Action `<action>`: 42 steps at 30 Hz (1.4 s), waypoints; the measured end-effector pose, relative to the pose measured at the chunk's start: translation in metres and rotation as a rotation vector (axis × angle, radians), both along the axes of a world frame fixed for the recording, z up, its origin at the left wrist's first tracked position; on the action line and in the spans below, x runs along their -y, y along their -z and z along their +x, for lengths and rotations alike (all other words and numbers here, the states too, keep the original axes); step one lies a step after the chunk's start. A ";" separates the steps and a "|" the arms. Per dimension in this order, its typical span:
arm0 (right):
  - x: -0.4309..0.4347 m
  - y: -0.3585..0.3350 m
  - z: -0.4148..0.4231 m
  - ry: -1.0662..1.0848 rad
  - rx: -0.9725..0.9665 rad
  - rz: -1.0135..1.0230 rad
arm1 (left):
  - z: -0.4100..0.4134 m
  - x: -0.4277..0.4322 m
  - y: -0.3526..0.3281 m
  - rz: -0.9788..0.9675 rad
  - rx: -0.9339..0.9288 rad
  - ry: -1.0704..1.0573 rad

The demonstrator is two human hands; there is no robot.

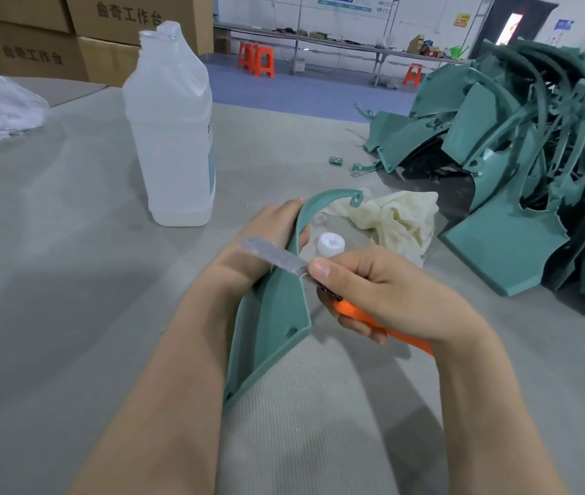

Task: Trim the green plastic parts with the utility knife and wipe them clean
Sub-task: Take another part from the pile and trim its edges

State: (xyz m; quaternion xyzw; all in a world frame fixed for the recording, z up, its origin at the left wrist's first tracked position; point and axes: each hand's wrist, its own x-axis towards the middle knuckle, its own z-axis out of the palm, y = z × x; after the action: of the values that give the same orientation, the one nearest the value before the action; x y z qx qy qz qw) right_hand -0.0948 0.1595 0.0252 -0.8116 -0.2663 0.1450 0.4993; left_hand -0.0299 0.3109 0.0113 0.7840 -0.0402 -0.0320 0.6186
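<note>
Orange utility knife [373, 317] clamped in the curled fingers [326, 271] of the right hand [391, 294], handle mostly hidden under the palm, grey blade laid across the edge of a green plastic part [273, 337]. Curved strip of that part gripped by the left hand [269, 230], fingertips hidden behind it. Just beyond the fingers, white cap [331, 244] and cream cloth [398, 219]; farther right, heaped green parts [515, 155], cut off by the frame; far left, clear bottle [171, 137] on the desk [69, 280].

Green part [273, 326]; orange knife [373, 321]; cream cloth [398, 217]
</note>
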 end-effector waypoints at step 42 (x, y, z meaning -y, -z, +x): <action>0.024 0.034 0.058 0.866 -0.175 0.368 | 0.001 0.003 0.032 0.429 0.560 -0.173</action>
State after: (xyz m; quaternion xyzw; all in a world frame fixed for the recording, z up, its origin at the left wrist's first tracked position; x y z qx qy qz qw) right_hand -0.0366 0.1356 -0.0088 -0.7306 0.1183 -0.0583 0.6699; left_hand -0.0288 0.3078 -0.0206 0.8747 -0.1342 0.2286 0.4057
